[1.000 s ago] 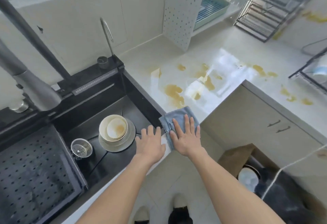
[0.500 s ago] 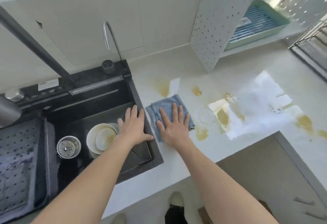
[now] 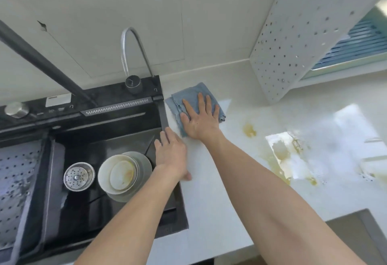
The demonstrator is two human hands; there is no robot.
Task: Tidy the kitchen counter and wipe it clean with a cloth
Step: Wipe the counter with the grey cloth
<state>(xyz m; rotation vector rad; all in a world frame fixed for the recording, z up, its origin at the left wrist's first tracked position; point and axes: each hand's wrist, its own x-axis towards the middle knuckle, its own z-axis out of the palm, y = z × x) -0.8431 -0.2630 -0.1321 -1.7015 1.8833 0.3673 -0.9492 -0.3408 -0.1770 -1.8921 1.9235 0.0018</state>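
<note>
A folded blue cloth [image 3: 189, 95] lies on the white counter [image 3: 209, 181] near the back wall, just right of the black sink [image 3: 88, 137]. My right hand [image 3: 200, 121] presses flat on the cloth, fingers spread. My left hand [image 3: 171, 156] rests flat on the sink's right rim, holding nothing. Yellow-brown stains [image 3: 249, 130] mark the counter to the right of the cloth, with more smears [image 3: 280, 160] around a bright patch of sunlight.
Dirty stacked bowls on a plate [image 3: 123, 175] and a metal strainer [image 3: 79, 176] sit in the sink. A chrome tap [image 3: 134, 51] and a dark faucet arm [image 3: 41, 59] rise behind it. A perforated white panel [image 3: 293, 51] and a teal drying tray [image 3: 356, 45] stand at back right.
My right hand has pushed the cloth away from the counter's front edge to the back by the wall. The left hand moved along the sink's right rim. The view moved closer over the counter.
</note>
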